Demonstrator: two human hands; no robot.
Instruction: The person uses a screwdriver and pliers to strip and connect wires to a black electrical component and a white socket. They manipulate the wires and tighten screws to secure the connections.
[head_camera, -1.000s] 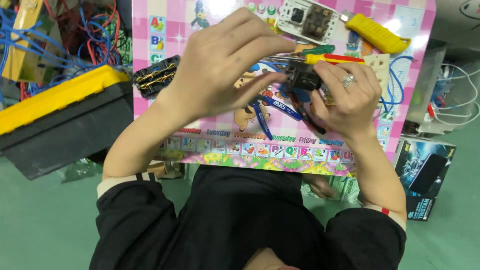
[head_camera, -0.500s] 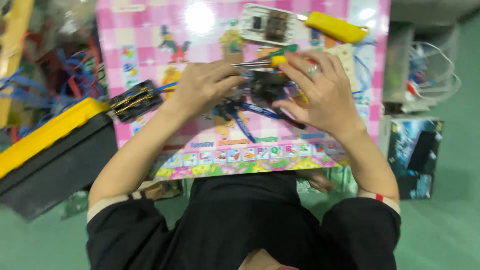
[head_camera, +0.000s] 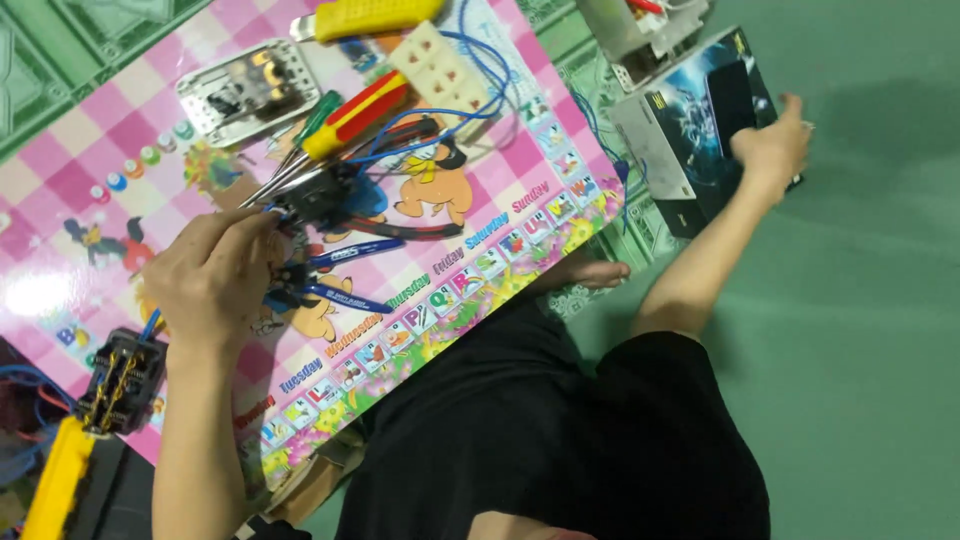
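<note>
My left hand (head_camera: 215, 272) rests on the pink checkered board (head_camera: 90, 150), its fingertips pinching a small black component (head_camera: 312, 198) with blue wires. Blue-handled pliers (head_camera: 350, 272) lie right beside that hand. My right hand (head_camera: 772, 145) is stretched far to the right, off the board, and grips the far edge of a dark printed box (head_camera: 690, 130) on the green floor. A red-and-yellow screwdriver (head_camera: 358, 112) and a green-handled one (head_camera: 315, 118) lie just beyond the black component.
On the board lie a white terminal block (head_camera: 445, 65), a yellow tool (head_camera: 375, 15) and a clear-cased device (head_camera: 245, 90). A black part with yellow wires (head_camera: 120, 382) sits at the board's left edge, above a yellow-and-black toolbox (head_camera: 55, 485). A foot (head_camera: 590, 272) shows under the board.
My right hand has left the black component and reached out right to the dark box on the floor. The left hand stays at the component. The view has swung and tilted.
</note>
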